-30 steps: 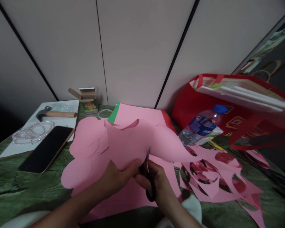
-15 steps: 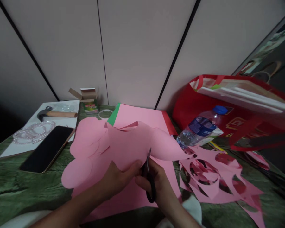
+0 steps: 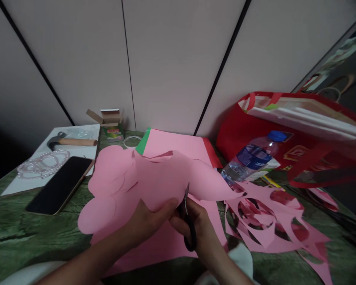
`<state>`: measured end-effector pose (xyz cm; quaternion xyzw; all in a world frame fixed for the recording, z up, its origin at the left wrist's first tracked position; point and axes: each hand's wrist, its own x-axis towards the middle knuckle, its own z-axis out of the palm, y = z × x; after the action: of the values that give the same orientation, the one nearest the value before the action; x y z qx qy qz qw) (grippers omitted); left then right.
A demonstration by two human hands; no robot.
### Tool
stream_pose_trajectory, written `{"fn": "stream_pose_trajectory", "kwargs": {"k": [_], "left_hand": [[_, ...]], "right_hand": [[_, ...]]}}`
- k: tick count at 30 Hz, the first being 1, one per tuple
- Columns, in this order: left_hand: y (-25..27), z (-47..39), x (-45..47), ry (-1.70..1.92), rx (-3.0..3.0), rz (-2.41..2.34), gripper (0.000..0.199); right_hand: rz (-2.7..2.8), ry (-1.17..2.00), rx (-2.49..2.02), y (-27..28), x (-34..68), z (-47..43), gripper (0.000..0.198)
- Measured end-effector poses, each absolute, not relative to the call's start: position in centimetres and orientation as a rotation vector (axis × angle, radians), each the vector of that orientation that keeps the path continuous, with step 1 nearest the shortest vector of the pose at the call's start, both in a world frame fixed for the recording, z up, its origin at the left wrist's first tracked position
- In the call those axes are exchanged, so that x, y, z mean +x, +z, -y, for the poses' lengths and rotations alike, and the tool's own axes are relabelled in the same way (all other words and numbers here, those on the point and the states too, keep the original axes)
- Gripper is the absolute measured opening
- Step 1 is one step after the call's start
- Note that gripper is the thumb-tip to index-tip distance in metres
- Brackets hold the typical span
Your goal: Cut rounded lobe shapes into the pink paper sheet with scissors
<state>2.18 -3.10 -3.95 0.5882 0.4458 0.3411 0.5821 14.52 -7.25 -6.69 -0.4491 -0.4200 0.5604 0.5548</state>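
A curved sheet of pink paper (image 3: 163,178) is pinched in my left hand (image 3: 152,219), thumb on top. Around the black-handled scissors (image 3: 190,233) my right hand (image 3: 200,229) is closed, and their blades point up and away across the pink paper near its cut edge. How far the blades are apart I cannot tell. Beneath lies a larger pink sheet (image 3: 163,249). Rounded pink cutouts (image 3: 109,166) overlap to the left of my left hand, with another rounded piece (image 3: 96,215) nearer me.
Pink paper scraps (image 3: 264,221) with cut holes lie at right. A water bottle (image 3: 252,156) leans against a red bag (image 3: 240,118). On the left are a phone (image 3: 59,186), a hammer (image 3: 77,141), beads (image 3: 44,164) and a small opened box (image 3: 112,130). A wall stands behind.
The view has shifted very slightly. Both hands, the paper and the scissors keep nearly the same positions.
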Motion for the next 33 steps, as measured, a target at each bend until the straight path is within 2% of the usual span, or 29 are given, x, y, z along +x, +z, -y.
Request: {"fn": "stream_pose_trajectory", "kwargs": {"k": [9, 23, 33], "left_hand": [[-3.83, 2.9, 2.17, 0.783, 1.401, -1.055, 0.012], [-4.41, 2.96, 2.18, 0.832, 1.447, -0.998, 0.008], [-4.56, 2.96, 2.11, 0.823, 1.457, -0.992, 0.009]], "right_hand": [[0.998, 1.32, -1.029, -7.06, 14.55, 7.47, 0.018], [0.989, 1.289, -1.025, -7.22, 14.61, 7.32, 0.025], [0.998, 1.248, -1.057, -7.21, 14.62, 7.36, 0.023]]}}
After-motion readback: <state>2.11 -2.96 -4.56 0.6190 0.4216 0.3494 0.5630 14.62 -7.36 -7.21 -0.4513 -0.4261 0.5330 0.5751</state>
